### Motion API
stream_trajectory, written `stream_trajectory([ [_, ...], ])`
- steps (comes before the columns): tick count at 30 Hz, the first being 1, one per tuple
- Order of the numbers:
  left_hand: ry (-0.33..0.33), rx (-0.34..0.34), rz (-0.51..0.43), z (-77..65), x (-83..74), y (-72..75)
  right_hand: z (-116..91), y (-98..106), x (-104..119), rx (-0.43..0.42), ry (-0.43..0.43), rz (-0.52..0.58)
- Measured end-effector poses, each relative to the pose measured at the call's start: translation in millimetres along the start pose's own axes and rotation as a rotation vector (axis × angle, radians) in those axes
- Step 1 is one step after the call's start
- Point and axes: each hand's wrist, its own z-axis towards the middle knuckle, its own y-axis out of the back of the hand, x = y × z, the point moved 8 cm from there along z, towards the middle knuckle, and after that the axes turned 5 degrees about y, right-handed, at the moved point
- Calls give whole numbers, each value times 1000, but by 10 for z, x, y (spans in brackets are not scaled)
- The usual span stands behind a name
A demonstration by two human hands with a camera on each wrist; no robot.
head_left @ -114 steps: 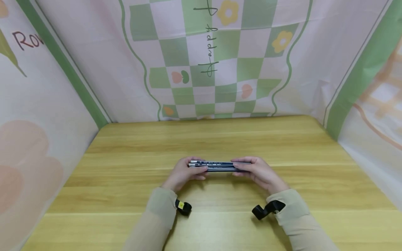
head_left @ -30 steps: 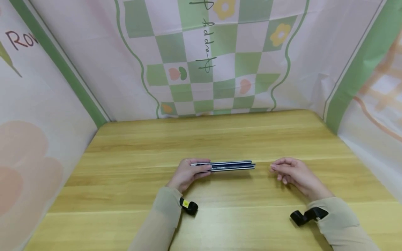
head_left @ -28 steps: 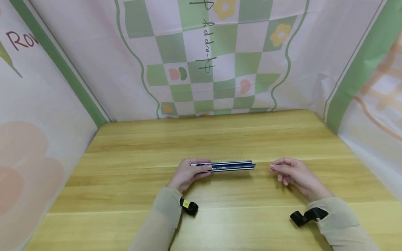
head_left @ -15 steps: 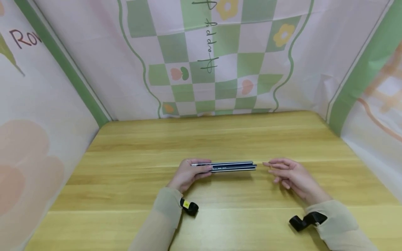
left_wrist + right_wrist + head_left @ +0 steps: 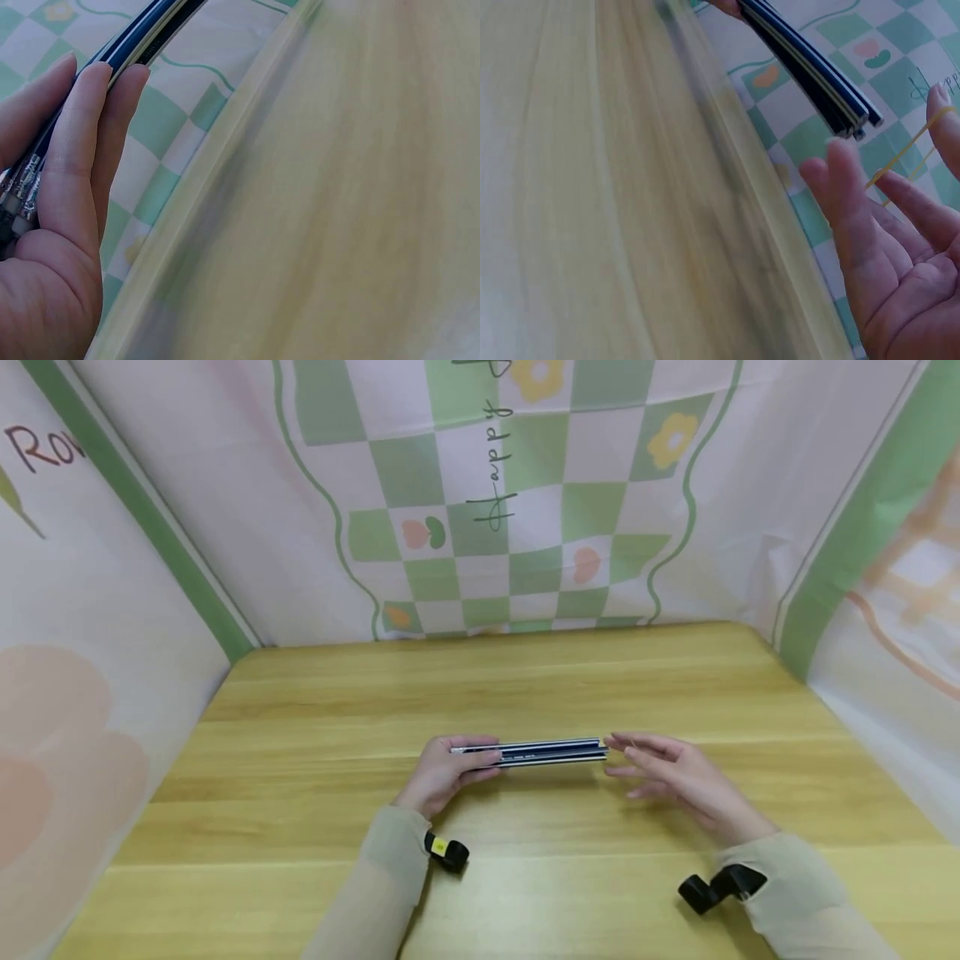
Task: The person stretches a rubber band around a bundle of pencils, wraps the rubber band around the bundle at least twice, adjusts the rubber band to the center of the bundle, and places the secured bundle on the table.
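Observation:
My left hand (image 5: 442,774) holds a bundle of dark blue pencils (image 5: 551,752) with pale stripes, thumb on top and fingers beneath. Silver ferrules (image 5: 28,176) show at the palm end in the left wrist view. The bundle lies level above the table, its free ends (image 5: 855,124) pointing right. Just off those ends, my right hand (image 5: 686,781) has its fingers spread. A thin yellow rubber band (image 5: 900,154) is stretched across these fingers in the right wrist view. It looks clear of the pencils.
The wood-grain table (image 5: 300,827) extends below and around both hands. Behind it hangs a green-and-white checked cloth (image 5: 536,518), with printed side cloths left and right. A black camera strap (image 5: 447,852) sits on the left wrist, another strap (image 5: 723,885) on the right.
Both hands gripped the pencils at first; the right let go and moved right. Over the last second it has come back left to the pencil ends, fingers spreading with the rubber band.

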Motion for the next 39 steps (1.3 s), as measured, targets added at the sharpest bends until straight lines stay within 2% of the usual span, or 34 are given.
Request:
stream_trajectory([
  [3,2,3,4,-14,-14,-9,56,-111,59,50,39,14],
  [6,0,11,16,-18,-23,-19,102,-187,70,57,36,46],
  [20,11,28,18,-8,-9,-64,319,-411,-59,-81,6,166],
  [32,6,19,-1,0,13,-68,344,-464,-116,-142,-17,112],
  [39,0,-23,-17,-31,-1,-42,312,-444,-57,-212,-4,-71],
])
